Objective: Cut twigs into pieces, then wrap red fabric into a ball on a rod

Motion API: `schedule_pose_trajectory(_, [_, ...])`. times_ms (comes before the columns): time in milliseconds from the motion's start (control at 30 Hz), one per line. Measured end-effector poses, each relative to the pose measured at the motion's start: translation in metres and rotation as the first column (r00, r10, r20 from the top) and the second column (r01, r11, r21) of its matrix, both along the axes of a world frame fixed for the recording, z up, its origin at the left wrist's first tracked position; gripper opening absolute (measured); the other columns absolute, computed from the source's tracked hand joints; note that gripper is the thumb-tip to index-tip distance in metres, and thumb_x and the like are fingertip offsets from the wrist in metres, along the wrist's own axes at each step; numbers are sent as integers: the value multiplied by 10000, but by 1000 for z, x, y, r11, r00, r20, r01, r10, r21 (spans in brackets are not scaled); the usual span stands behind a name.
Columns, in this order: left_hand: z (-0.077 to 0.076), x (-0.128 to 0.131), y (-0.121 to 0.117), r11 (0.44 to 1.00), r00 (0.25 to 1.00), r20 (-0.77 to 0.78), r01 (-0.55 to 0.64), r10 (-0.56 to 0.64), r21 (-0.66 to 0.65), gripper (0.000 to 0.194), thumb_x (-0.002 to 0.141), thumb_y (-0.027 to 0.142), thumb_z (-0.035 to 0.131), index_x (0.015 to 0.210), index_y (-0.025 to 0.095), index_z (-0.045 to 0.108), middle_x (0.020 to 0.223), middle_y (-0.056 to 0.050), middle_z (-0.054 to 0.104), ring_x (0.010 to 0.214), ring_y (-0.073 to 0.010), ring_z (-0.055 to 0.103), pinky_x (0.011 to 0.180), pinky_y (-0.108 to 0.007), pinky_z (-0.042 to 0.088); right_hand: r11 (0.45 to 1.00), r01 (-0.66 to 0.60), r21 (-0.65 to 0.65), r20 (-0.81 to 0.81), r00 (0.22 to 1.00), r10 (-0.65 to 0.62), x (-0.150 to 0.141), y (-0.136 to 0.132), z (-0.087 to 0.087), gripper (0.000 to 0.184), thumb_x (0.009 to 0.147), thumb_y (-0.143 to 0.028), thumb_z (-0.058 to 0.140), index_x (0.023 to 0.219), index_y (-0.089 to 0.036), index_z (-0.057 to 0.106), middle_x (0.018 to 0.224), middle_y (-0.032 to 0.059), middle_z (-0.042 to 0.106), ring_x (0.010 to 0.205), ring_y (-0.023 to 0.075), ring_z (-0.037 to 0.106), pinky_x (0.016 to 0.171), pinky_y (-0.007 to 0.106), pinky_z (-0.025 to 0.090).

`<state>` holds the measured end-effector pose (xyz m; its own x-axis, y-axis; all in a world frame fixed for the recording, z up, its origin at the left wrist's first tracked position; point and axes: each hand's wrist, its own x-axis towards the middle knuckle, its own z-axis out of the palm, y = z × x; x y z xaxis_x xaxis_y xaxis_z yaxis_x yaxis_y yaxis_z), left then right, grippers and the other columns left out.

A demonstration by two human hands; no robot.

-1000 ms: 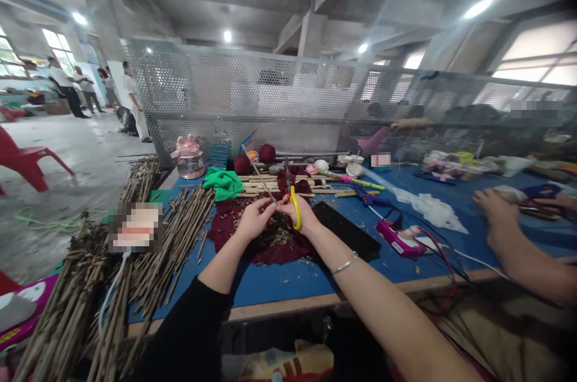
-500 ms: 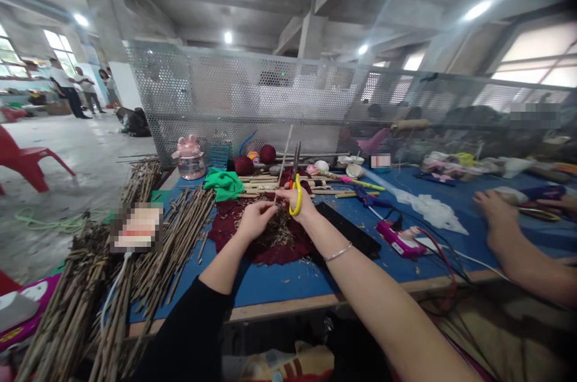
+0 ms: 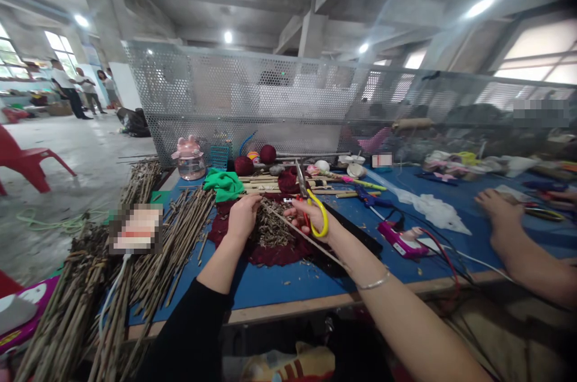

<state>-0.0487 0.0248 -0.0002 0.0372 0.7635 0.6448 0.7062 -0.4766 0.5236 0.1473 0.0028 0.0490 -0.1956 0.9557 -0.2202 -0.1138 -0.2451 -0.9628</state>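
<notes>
We take the red cloth [image 3: 265, 257] as the centre of our dial, with twelve at the far side of the blue table [image 3: 279, 289].

Grip, left: we find the left hand [image 3: 242, 217] at ten o'clock, thumb and fingers pinched together on the upper end of a thin stick [image 3: 313, 240]. We observe no gap at the fingertips.

Grip, right: we find the right hand [image 3: 332, 230] at three o'clock, curled loosely around the scissors [image 3: 324, 223], whose yellow and red loops sit about the hand. The blades point up towards twelve and appear together or nearly so. We cannot tell whether the right fingers also touch the stick.

Position of the stick: it slants from eleven down to four, passing over the chips [image 3: 274, 229] and below the right fingers to the right wrist. The chips lie heaped on the red cloth.

Surroundings: at nine we note a spread of cut stalks [image 3: 183, 241]; at ten, a green cloth [image 3: 223, 184] and, farther out, a jar [image 3: 191, 167]. Near twelve we record two balls of yarn [image 3: 268, 154] behind a row of canes [image 3: 259, 185]. A glue gun [image 3: 364, 194] lies at two. At three, a black pad [image 3: 354, 226] is partly hidden by the right hand, with a power strip [image 3: 401, 242] beyond it. Farther out at three, a co-worker's hand [image 3: 500, 212] rests near the table's surface.
</notes>
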Motion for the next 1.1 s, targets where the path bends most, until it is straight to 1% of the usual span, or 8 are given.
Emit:
schedule_pose_trajectory(233, [-4, -3, 4, 1000, 1000, 2, -10, 10, -16, 256, 810, 131, 474, 953, 188, 678, 1032, -74, 660, 979, -184, 592, 915, -331, 446, 939, -105, 328, 465, 883, -63, 14, -11, -15, 311, 506, -283, 726, 613, -186, 451, 521, -52, 551, 447, 85, 467, 444, 202, 343])
schedule_pose_trajectory(433, [-6, 6, 1, 1000, 978, 208, 14, -12, -5, 289, 754, 136, 543, 1026, 170, 632, 1059, -83, 634, 926, -175, 591, 905, -321, 445, 919, -193, 345, 479, 878, 4, 17, -23, -25, 215, 558, -202, 647, 666, -200, 461, 470, -73, 505, 412, 94, 478, 427, 201, 346])
schedule_pose_trajectory(533, [0, 12, -2, 994, 825, 564, 34, 32, -106, 532, 757, 203, 553, 1275, 187, 429, 1239, -107, 525, 757, -115, 600, 683, -241, 503, 932, -160, 325, 338, 940, 43, 14, -31, -26, 218, 579, -219, 630, 680, -200, 437, 486, -64, 534, 438, 98, 501, 447, 204, 375])
schedule_pose_trajectory(600, [5, 14, -3, 958, 642, 767, 201, 27, -202, 579, 789, 303, 523, 1328, 195, 340, 1275, -123, 491, 615, -66, 570, 462, -169, 432, 954, -158, 255, 230, 968, 99, 12, -35, -28, 249, 590, -268, 639, 696, -196, 425, 520, -42, 577, 441, 101, 518, 433, 199, 368])
schedule_pose_trajectory(700, [12, 14, -4, 848, 417, 909, 490, -25, -202, 556, 792, 451, 500, 1267, 176, 412, 1213, -133, 540, 500, -27, 499, 328, -131, 281, 967, -181, 178, 118, 980, 161, 10, -35, -35, 291, 605, -324, 649, 728, -191, 423, 551, -16, 612, 421, 98, 517, 377, 172, 286])
schedule_pose_trajectory(767, [13, 13, -4, 808, 360, 931, 566, -63, -164, 511, 749, 460, 566, 1153, 154, 508, 1096, -123, 608, 469, -14, 455, 318, -115, 251, 966, -195, 167, 72, 980, 186, 8, -35, -40, 306, 601, -329, 660, 734, -189, 423, 547, -17, 611, 412, 93, 509, 367, 166, 261])
schedule_pose_trajectory(900, [9, 14, -1, 823, 320, 947, 535, 13, -192, 334, 707, 310, 659, 964, 110, 582, 827, -64, 649, 485, -12, 480, 371, -89, 348, 971, -150, 188, 42, 989, 145, 2, -36, -45, 318, 564, -301, 687, 711, -187, 429, 513, -29, 590, 413, 88, 496, 417, 189, 337])
schedule_pose_trajectory(1100, [8, 20, 1, 803, 161, 972, 548, 172, -233, 81, 781, 179, 586, 818, 106, 582, 752, -40, 623, 567, -22, 567, 480, -86, 453, 970, -51, 236, -14, 998, 56, -6, -38, -41, 344, 528, -286, 706, 681, -202, 409, 497, -54, 544, 422, 95, 485, 442, 218, 361])
